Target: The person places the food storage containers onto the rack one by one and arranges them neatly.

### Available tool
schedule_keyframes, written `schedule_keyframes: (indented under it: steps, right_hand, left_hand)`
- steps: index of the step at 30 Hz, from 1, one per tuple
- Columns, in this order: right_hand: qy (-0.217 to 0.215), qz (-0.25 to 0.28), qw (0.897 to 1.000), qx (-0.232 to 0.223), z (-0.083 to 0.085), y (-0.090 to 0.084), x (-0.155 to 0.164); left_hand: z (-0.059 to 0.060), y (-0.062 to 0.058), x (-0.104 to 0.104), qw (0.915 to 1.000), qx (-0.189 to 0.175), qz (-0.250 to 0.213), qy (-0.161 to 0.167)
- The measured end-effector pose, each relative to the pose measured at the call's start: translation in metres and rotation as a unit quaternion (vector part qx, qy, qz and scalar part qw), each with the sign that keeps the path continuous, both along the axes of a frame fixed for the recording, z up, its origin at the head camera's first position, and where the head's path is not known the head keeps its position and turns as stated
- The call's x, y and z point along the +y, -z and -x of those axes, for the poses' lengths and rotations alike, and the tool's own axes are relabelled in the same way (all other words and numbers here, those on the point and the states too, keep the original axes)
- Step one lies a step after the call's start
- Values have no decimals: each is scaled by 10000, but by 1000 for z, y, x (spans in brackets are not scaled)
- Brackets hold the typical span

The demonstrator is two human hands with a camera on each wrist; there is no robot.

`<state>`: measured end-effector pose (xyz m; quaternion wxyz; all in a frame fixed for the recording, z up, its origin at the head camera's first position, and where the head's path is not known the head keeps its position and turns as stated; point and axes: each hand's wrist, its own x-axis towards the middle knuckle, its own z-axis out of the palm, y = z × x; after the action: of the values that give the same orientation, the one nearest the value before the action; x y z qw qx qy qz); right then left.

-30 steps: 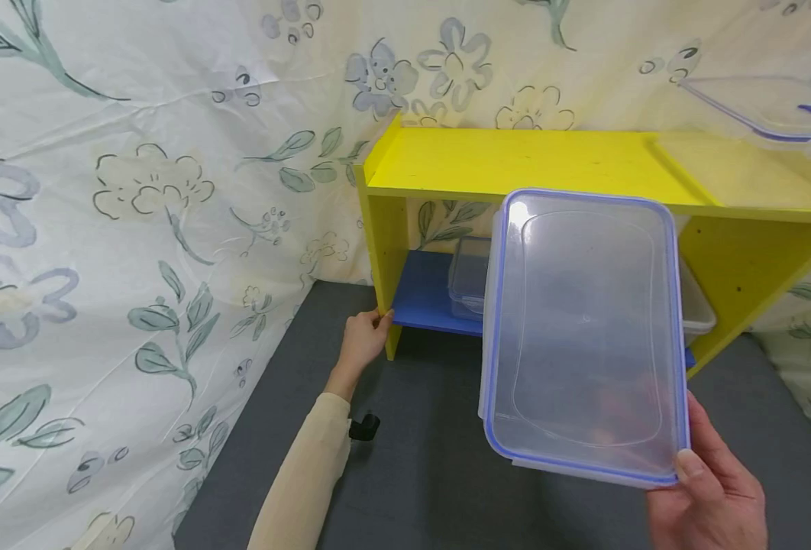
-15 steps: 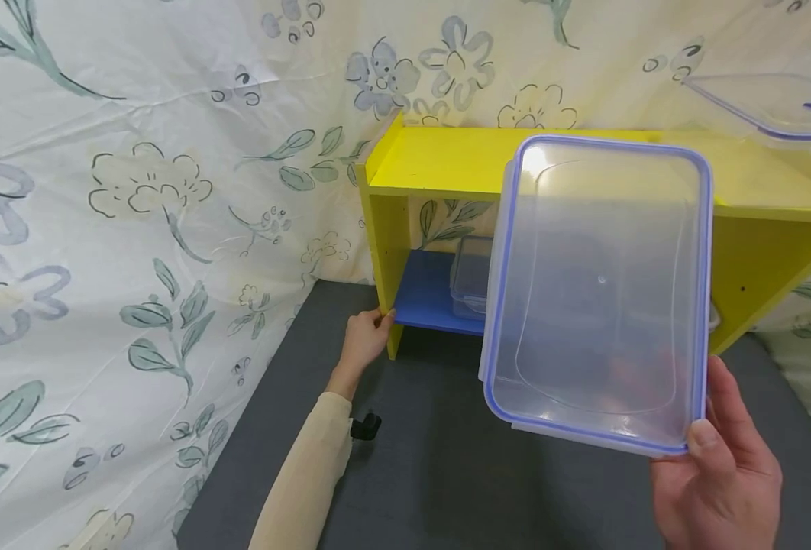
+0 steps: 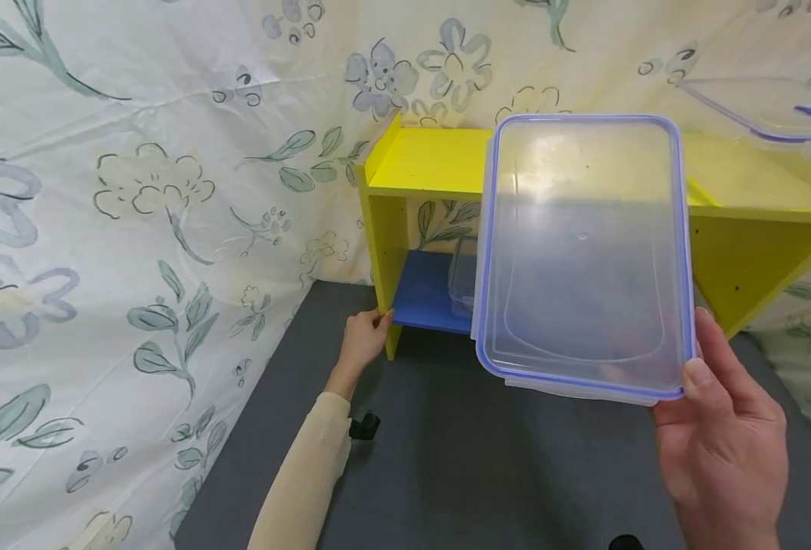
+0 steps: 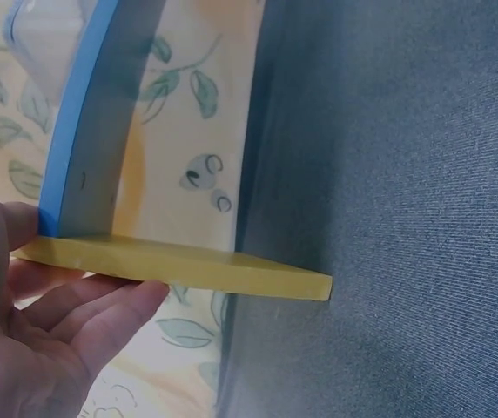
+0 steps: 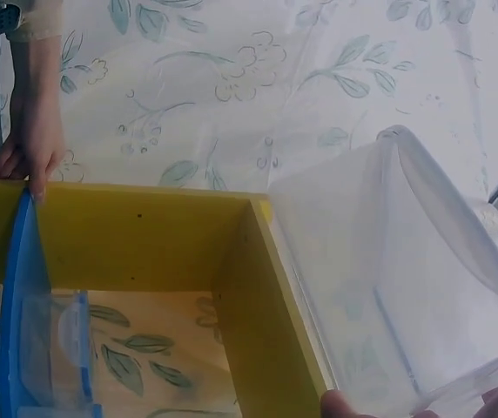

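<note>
My right hand (image 3: 706,401) grips the near right corner of a clear plastic container (image 3: 584,252) with a blue-rimmed lid, thumb on the lid. It holds the container tilted in the air in front of a yellow shelf unit (image 3: 433,160). The right wrist view shows the same container (image 5: 388,287) beside the shelf's yellow frame (image 5: 144,235). My left hand (image 3: 369,330) holds the front edge of the shelf's left side panel (image 4: 179,266), thumb on one face and fingers (image 4: 101,313) on the other, where the blue lower board (image 4: 84,113) meets it.
A smaller clear container (image 3: 462,279) sits on the blue lower board (image 3: 426,294). Another lidded clear container (image 3: 770,114) rests on the top board at the far right. Floral cloth (image 3: 137,191) hangs behind and to the left. Grey carpet (image 3: 447,458) covers the floor.
My right hand has lifted the container from in front of the lower opening up to the level of the top board. The left hand has stayed on the side panel.
</note>
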<state>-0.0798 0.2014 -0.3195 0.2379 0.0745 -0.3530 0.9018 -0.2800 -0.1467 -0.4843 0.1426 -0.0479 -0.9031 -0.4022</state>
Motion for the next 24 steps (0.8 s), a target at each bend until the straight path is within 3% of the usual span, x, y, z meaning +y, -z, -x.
schedule_keyframes:
  steps: [5,11,24]
  right_hand:
    - [-361,-178,9991,136,8,-11,5]
    - [-720,-958,9927,-99,19,-25,18]
    - [-1263,-1801,9740,-544,39,-53,35]
  left_hand:
    - [1,0,1,10000,25,-58,33]
    - [-1,3,1,9999,42,-104,-39]
    - [-3,2,-4,10000,24,-42,5]
